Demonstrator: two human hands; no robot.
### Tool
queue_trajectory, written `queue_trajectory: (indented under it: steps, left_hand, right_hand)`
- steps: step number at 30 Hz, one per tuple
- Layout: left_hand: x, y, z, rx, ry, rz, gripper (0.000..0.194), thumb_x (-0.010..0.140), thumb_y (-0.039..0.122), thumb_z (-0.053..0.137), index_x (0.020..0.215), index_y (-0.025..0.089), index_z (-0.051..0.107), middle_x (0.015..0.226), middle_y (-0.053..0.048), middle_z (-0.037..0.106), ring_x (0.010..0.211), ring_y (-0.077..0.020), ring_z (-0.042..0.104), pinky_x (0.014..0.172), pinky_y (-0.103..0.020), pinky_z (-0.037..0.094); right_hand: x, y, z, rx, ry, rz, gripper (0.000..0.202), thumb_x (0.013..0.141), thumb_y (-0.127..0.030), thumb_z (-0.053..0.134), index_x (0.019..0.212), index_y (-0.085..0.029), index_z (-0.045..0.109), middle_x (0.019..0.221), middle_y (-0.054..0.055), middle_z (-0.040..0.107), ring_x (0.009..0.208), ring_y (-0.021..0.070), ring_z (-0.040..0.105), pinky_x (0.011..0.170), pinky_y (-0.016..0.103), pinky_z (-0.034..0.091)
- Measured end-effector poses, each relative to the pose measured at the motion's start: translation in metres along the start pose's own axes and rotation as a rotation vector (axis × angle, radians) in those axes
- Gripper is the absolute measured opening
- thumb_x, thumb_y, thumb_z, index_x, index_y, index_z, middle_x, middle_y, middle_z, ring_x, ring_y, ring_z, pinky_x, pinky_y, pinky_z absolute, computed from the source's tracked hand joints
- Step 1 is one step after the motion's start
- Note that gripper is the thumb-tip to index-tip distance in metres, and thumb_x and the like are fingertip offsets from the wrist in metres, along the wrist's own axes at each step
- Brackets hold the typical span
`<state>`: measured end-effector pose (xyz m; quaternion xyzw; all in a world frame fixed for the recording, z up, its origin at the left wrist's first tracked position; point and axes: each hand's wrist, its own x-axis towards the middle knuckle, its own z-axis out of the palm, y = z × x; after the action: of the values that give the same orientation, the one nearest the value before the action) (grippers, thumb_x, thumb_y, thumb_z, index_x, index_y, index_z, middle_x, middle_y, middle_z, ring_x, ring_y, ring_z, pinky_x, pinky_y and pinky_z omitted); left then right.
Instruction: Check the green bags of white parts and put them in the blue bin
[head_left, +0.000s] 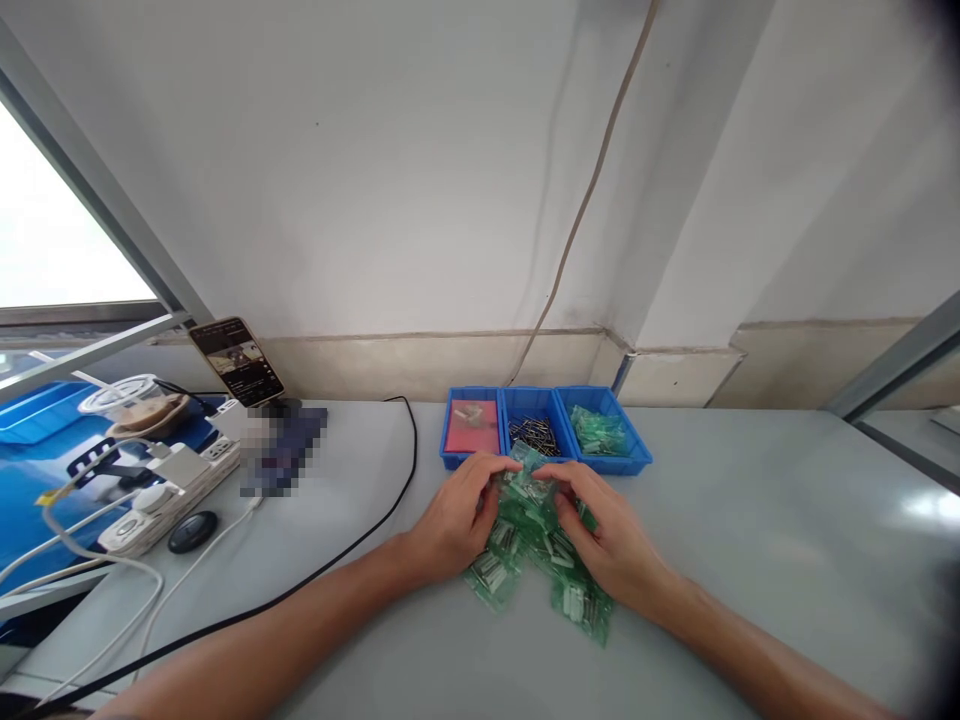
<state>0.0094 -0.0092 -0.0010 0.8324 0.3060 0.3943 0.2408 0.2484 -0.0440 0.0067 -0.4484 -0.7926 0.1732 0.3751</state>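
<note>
Both hands meet over a pile of small clear-green plastic bags (559, 550) on the grey table, with pale and metallic pieces inside them. My left hand (459, 515) curls round the left edge of the uppermost green bag (529, 487), fingers closed on it. From the other side my right hand (611, 535) pinches the same bag between thumb and fingers. Just behind stand three joined blue bins: the left bin (445, 440) has a pink-red sheet (471, 440) in it, the middle one dark metal screws (534, 436), the right one more green bags (598, 430).
A black cable (360, 545) crosses the table at left. Further left are a phone on a stand (237, 362), a power strip (142, 522) with white cords, a black oval object (193, 532) and a lidded cup (135, 402). A wall rises behind the bins.
</note>
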Motion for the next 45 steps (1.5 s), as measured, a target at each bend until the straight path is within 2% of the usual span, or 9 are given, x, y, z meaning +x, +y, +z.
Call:
queue_trajectory:
  steps: [8, 15, 19, 24, 31, 34, 36, 40, 45]
  left_hand:
    - [-0.0005, -0.0015, 0.0012, 0.08, 0.024, -0.015, 0.02, 0.109, 0.032, 0.053, 0.108, 0.019, 0.068, 0.094, -0.004, 0.071, 0.088, -0.0194, 0.059, 0.081, -0.031, 0.048]
    - [0.0029, 0.0041, -0.001, 0.099, 0.017, 0.051, 0.027, 0.111, 0.033, 0.048, 0.101, 0.017, 0.068, 0.086, -0.005, 0.068, 0.081, -0.019, 0.053, 0.078, -0.032, 0.045]
    - [0.0019, 0.0022, -0.0013, 0.065, -0.014, 0.043, 0.026, 0.112, 0.032, 0.045, 0.108, 0.018, 0.066, 0.097, -0.007, 0.069, 0.092, -0.0207, 0.059, 0.086, -0.034, 0.049]
    - [-0.003, 0.0001, -0.0001, 0.029, 0.01, -0.003, 0.032, 0.112, 0.026, 0.042, 0.143, 0.023, 0.051, 0.126, -0.009, 0.067, 0.109, -0.0211, 0.064, 0.1, -0.036, 0.052]
    - [-0.0006, 0.0003, -0.0012, 0.011, 0.004, 0.044, 0.04, 0.104, 0.011, 0.045, 0.141, 0.022, 0.052, 0.122, -0.01, 0.065, 0.109, -0.0223, 0.062, 0.098, -0.037, 0.053]
    - [0.0013, 0.001, -0.002, 0.022, 0.003, 0.065, 0.031, 0.101, 0.013, 0.053, 0.13, 0.021, 0.058, 0.12, -0.01, 0.065, 0.111, -0.023, 0.06, 0.097, -0.037, 0.051]
    - [0.0021, 0.0022, -0.0024, 0.05, -0.014, 0.08, 0.009, 0.103, 0.02, 0.057, 0.11, 0.019, 0.062, 0.105, -0.008, 0.066, 0.1, -0.022, 0.059, 0.09, -0.035, 0.049]
    - [0.0034, 0.0048, -0.0027, 0.102, -0.029, 0.077, 0.027, 0.109, 0.03, 0.049, 0.085, 0.019, 0.052, 0.085, -0.004, 0.057, 0.084, -0.0193, 0.051, 0.078, -0.032, 0.044]
    - [0.0041, 0.0061, -0.0032, 0.109, -0.045, 0.064, 0.029, 0.11, 0.03, 0.047, 0.083, 0.02, 0.047, 0.084, -0.004, 0.054, 0.083, -0.0187, 0.049, 0.078, -0.032, 0.043]
  right_hand:
    - [0.0045, -0.0012, 0.0004, -0.03, 0.0, -0.066, 0.011, 0.109, -0.027, 0.052, 0.11, -0.026, 0.063, 0.109, 0.008, 0.058, 0.097, 0.0237, 0.062, 0.082, 0.038, 0.055]
    - [-0.0013, 0.0008, 0.0038, 0.036, 0.025, 0.061, 0.015, 0.108, -0.029, 0.054, 0.123, -0.028, 0.054, 0.097, 0.002, 0.062, 0.082, 0.0208, 0.063, 0.07, 0.032, 0.054]
    - [-0.0016, 0.0014, 0.0041, 0.049, 0.061, -0.03, 0.009, 0.109, -0.025, 0.052, 0.116, -0.028, 0.056, 0.101, 0.003, 0.064, 0.084, 0.0198, 0.062, 0.076, 0.033, 0.053]
    - [0.0035, -0.0012, 0.0016, 0.068, 0.03, -0.109, 0.021, 0.109, -0.017, 0.044, 0.118, -0.028, 0.059, 0.11, 0.006, 0.065, 0.099, 0.0221, 0.064, 0.085, 0.034, 0.052]
    - [0.0038, -0.0037, 0.0, 0.104, 0.037, -0.026, 0.023, 0.102, -0.016, 0.051, 0.117, -0.028, 0.063, 0.106, 0.004, 0.067, 0.082, 0.0193, 0.062, 0.073, 0.031, 0.054]
    - [0.0042, -0.0026, -0.0013, 0.109, 0.015, -0.019, 0.018, 0.104, -0.019, 0.052, 0.114, -0.028, 0.064, 0.105, 0.004, 0.066, 0.084, 0.0198, 0.062, 0.074, 0.032, 0.053]
    - [0.0052, -0.0018, -0.0021, 0.107, 0.02, -0.014, 0.013, 0.107, -0.024, 0.052, 0.109, -0.027, 0.065, 0.1, 0.004, 0.064, 0.085, 0.0206, 0.062, 0.073, 0.032, 0.053]
    - [0.0061, -0.0002, -0.0014, 0.099, 0.071, 0.017, 0.014, 0.108, -0.034, 0.053, 0.102, -0.025, 0.063, 0.093, 0.004, 0.06, 0.083, 0.0217, 0.061, 0.067, 0.032, 0.053]
    - [0.001, 0.0038, 0.0047, 0.127, 0.18, 0.078, 0.023, 0.105, -0.036, 0.058, 0.127, -0.028, 0.055, 0.102, 0.005, 0.063, 0.08, 0.0204, 0.064, 0.062, 0.03, 0.055]
